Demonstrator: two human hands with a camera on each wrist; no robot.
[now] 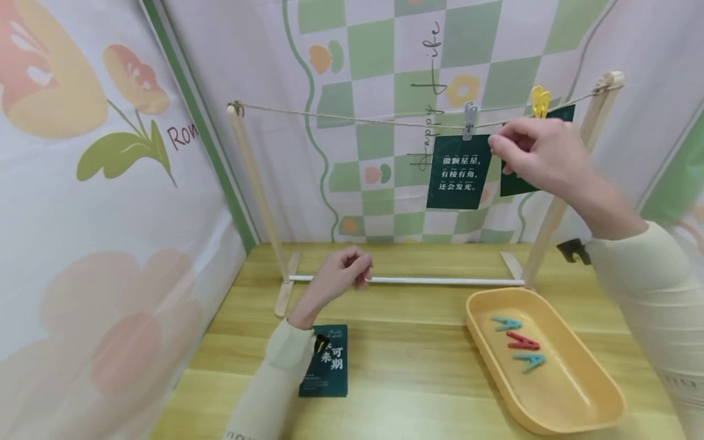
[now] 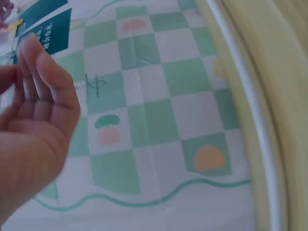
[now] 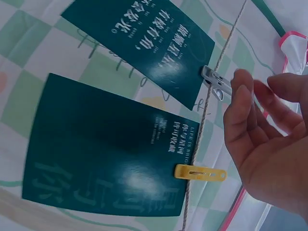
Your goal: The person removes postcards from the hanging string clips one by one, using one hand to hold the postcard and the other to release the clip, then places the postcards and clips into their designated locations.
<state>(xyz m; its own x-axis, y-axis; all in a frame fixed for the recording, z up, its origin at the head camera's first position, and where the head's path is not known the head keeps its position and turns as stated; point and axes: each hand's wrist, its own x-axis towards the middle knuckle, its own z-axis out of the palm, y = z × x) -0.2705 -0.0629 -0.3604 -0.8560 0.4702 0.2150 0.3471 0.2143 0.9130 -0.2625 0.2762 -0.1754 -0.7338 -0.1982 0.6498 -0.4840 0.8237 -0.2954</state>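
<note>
My right hand [image 1: 547, 153] is raised beside the twine, its fingers loosely bent and holding nothing. In the right wrist view its fingertips are close to a grey clothespin [image 3: 217, 82]. That clothespin fastens a dark green card [image 1: 459, 174] with white writing to the twine [image 1: 352, 119]. Right of it hangs a second green card [image 3: 106, 149] under a yellow clothespin [image 3: 199, 173]; in the head view my right hand partly covers this card. My left hand [image 1: 343, 272], empty and loosely curled, hovers near the white rod [image 1: 429, 281], above and beyond green cards [image 1: 332, 366] lying on the table.
Two wooden posts [image 1: 258, 189] hold up the twine and stand on feet joined by the rod. At the right of the wooden table [image 1: 407, 379] sits a yellow tray [image 1: 495, 373] with two blue clothespins [image 1: 529, 360] and a red one [image 1: 522, 341]. A printed curtain hangs behind.
</note>
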